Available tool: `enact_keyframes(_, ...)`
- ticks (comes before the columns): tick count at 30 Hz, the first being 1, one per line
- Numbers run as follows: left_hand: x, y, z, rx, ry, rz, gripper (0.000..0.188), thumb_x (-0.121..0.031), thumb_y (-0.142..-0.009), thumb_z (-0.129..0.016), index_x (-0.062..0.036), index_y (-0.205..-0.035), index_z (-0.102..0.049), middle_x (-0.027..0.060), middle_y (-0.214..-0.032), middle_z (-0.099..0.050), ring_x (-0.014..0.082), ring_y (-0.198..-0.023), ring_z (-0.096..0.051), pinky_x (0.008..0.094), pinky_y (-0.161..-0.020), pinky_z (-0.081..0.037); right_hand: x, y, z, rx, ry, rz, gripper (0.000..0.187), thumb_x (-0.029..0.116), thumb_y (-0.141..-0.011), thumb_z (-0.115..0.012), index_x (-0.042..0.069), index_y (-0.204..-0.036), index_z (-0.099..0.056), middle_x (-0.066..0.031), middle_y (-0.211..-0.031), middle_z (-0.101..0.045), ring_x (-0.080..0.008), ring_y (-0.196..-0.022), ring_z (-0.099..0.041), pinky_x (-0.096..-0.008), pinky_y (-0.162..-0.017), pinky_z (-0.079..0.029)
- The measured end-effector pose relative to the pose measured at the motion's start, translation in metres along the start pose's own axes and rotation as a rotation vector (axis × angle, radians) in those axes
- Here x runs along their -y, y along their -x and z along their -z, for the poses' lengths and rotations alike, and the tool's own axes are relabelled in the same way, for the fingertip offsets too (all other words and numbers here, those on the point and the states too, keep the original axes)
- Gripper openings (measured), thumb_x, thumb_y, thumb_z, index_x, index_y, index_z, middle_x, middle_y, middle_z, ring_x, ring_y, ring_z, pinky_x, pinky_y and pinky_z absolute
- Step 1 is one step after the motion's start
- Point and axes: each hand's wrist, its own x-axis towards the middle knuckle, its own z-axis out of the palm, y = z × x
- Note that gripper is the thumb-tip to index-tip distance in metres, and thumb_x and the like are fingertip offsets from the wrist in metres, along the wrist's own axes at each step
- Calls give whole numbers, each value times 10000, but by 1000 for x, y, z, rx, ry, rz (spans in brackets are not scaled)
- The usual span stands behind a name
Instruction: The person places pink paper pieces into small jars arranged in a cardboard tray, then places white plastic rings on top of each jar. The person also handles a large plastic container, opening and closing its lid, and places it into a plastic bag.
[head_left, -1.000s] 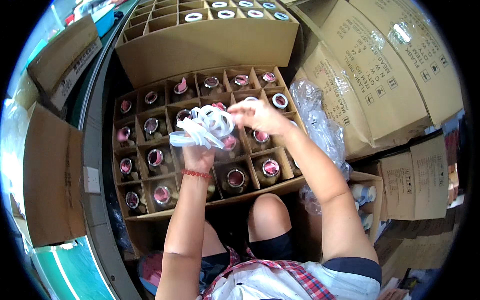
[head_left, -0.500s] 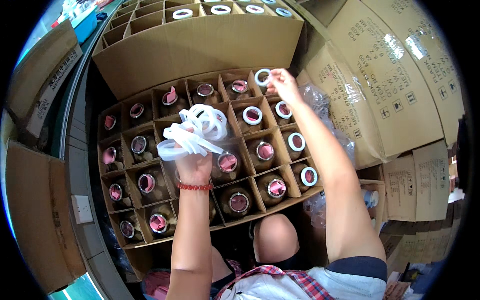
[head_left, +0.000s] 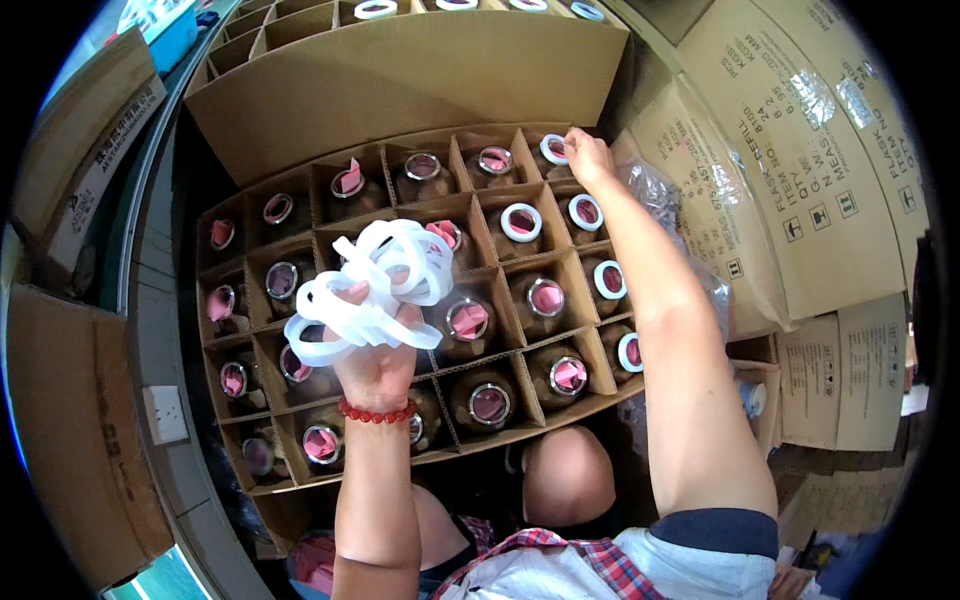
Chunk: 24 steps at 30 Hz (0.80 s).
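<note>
My left hand (head_left: 375, 375) is palm up over the middle of a divided carton (head_left: 530, 424), its fingers curled round a bunch of loose white plastic rings (head_left: 385, 265). Glass bottles stand in the carton's cells, many with pink paper in their mouths. At the far right corner my right hand (head_left: 592, 160) pinches a white ring (head_left: 546, 147) that sits on a bottle's mouth; its fingertips are partly hidden. Several other bottles on the right wear such rings, like the ringed bottle (head_left: 520, 222) beside them. Bottles farther left show bare rims.
Behind stands a second divided carton (head_left: 400, 90) with more white rings showing. Tall printed cardboard (head_left: 770, 180) and clear plastic wrap (head_left: 650, 190) line the right side. Cardboard flaps (head_left: 85, 400) and a wall socket (head_left: 165, 413) are on the left. My knee (head_left: 567, 470) is close to the carton's front.
My right hand has brought the white ring down onto the far right bottle's mouth. My left hand with the bunch has shifted slightly left and nearer. The view has moved a little.
</note>
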Motion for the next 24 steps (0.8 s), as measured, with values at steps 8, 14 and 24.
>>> enact_keyframes(8,-2,-3,18,-8,79,2,294,-75,-784,-619,-61,-1070,-550,111,-1049,-595,252,-979,-582,361,-803,-494,19,19,3,-117,203,263,169,213,-831,-548,142,-920,-673,-36,-1088,-597,-264,-1047,-535,-442,-849,-454)
enact_keyframes(14,7,-5,8,-126,94,-40,299,-59,-788,-605,-41,-1081,-543,126,-1090,-585,294,-1063,-552,447,-969,-426,40,32,28,19,265,351,269,184,-819,-530,140,-1053,-655,-28,-1170,-599,-263,-1102,-525,-445,-877,-430)
enact_keyframes(24,13,-14,20,-153,-41,-73,252,-157,-818,-617,-77,-1053,-570,91,-1022,-628,232,-971,-600,403,-892,-480,189,158,124,15,-390,1268,218,68,-800,-633,86,-1018,-640,-89,-1107,-607,-240,-847,-635,-311,-699,-546)
